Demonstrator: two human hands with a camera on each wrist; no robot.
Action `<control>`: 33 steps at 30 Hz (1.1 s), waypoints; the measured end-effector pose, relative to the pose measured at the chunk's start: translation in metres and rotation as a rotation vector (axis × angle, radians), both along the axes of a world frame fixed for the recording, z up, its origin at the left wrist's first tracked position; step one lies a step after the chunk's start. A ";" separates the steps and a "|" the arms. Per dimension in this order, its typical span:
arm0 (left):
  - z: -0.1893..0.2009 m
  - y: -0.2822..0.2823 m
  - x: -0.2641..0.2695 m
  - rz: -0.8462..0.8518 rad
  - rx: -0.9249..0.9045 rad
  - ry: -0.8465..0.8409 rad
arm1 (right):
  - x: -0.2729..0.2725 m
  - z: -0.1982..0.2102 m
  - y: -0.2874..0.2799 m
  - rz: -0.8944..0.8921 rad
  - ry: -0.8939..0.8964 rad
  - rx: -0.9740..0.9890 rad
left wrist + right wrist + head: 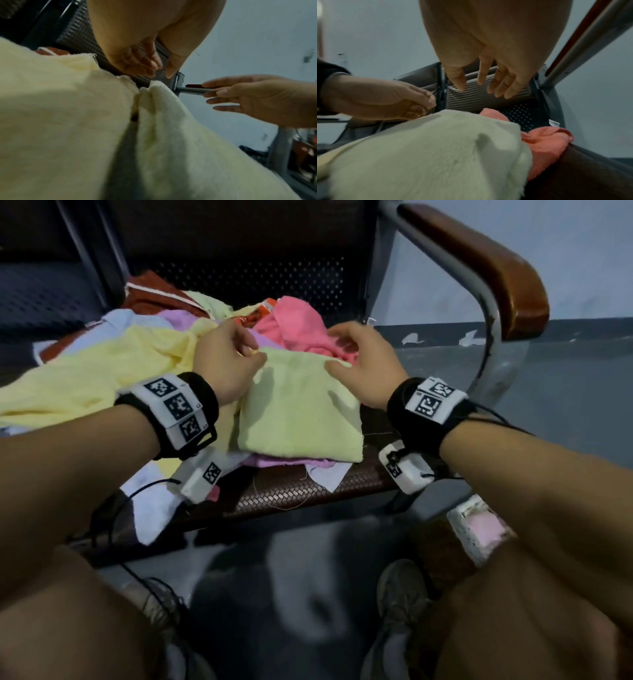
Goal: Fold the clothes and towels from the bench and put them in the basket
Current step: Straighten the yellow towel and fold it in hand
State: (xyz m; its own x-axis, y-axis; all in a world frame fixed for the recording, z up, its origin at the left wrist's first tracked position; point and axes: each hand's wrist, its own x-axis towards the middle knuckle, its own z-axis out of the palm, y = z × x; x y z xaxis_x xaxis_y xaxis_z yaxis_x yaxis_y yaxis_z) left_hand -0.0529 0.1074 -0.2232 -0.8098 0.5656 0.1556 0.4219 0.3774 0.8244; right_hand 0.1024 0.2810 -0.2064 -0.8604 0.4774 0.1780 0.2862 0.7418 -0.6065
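A folded yellow-green towel [301, 409] [180, 135] [428, 148] lies on top of the pile at the front of the bench seat [284, 491]. My left hand [229, 361] [160, 70] hovers at its far left corner with loosely curled fingers; thumb and fingers stand apart with nothing between them. At the far right corner is my right hand [356, 361] [477, 86], fingers straight, thumb near the towel's edge. The white basket [469, 529] sits on the floor at the right, partly hidden behind my right forearm, with something pink inside.
Unfolded cloths cover the seat: a large pale yellow one [102, 371] at left, a pink towel [294, 323] [544, 142] behind the folded one, and lilac, white and rust-red pieces. A brown armrest on a grey tube [493, 265] rises at right. My knees and shoes are below.
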 end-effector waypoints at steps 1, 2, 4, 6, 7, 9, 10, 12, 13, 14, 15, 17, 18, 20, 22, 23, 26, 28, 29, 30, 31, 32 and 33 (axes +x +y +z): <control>0.001 -0.007 0.005 -0.117 -0.001 0.006 | 0.007 0.000 -0.004 0.065 -0.043 0.023; 0.001 -0.014 0.011 -0.251 -0.034 0.011 | 0.016 -0.002 -0.007 0.128 -0.113 0.031; -0.003 -0.027 0.022 -0.485 -0.202 0.116 | 0.034 -0.013 -0.014 0.249 -0.252 0.098; -0.012 -0.037 0.028 -0.634 -0.422 0.293 | 0.047 -0.026 -0.017 0.337 -0.373 0.188; -0.016 -0.040 0.029 -0.668 -0.506 0.349 | 0.051 -0.031 -0.018 0.354 -0.426 0.202; -0.019 -0.045 0.027 -0.679 -0.607 0.414 | 0.056 -0.040 -0.017 0.339 -0.479 0.193; -0.019 -0.046 0.026 -0.666 -0.627 0.430 | 0.056 -0.043 -0.016 0.321 -0.482 0.201; -0.015 -0.046 0.024 -0.599 -0.591 0.456 | 0.057 -0.044 -0.015 0.299 -0.464 0.229; -0.012 -0.045 0.023 -0.551 -0.541 0.471 | 0.057 -0.043 -0.015 0.291 -0.449 0.230; -0.009 -0.045 0.024 -0.500 -0.476 0.474 | 0.057 -0.042 -0.016 0.292 -0.431 0.222; -0.006 -0.045 0.025 -0.457 -0.414 0.451 | 0.056 -0.039 -0.018 0.295 -0.416 0.209; -0.003 -0.044 0.025 -0.404 -0.321 0.355 | 0.056 -0.035 -0.020 0.299 -0.392 0.207; -0.001 -0.044 0.026 -0.384 -0.289 0.314 | 0.056 -0.035 -0.019 0.296 -0.360 0.216; -0.001 -0.044 0.025 -0.344 -0.262 0.264 | 0.059 -0.030 -0.018 0.259 -0.285 0.184; -0.001 -0.044 0.025 -0.292 -0.287 0.245 | 0.061 -0.025 -0.014 0.181 -0.233 0.063; -0.002 -0.044 0.023 -0.265 -0.309 0.234 | 0.061 -0.023 -0.013 0.144 -0.213 -0.013; -0.006 -0.041 0.022 -0.193 -0.379 0.225 | 0.056 -0.022 -0.013 0.078 -0.196 -0.173; -0.008 -0.040 0.020 -0.131 -0.428 0.203 | 0.052 -0.026 -0.014 0.036 -0.198 -0.216; -0.010 -0.040 0.019 -0.099 -0.422 0.173 | 0.049 -0.029 -0.015 0.012 -0.199 -0.224; -0.010 -0.040 0.018 -0.075 -0.389 0.142 | 0.046 -0.032 -0.014 -0.015 -0.205 -0.227; -0.010 -0.041 0.018 -0.066 -0.329 0.141 | 0.043 -0.034 -0.013 -0.041 -0.221 -0.225; -0.008 -0.043 0.019 -0.088 -0.266 0.208 | 0.039 -0.035 -0.012 -0.063 -0.250 -0.224; -0.006 -0.044 0.019 -0.142 -0.219 0.321 | 0.036 -0.037 -0.009 -0.075 -0.283 -0.226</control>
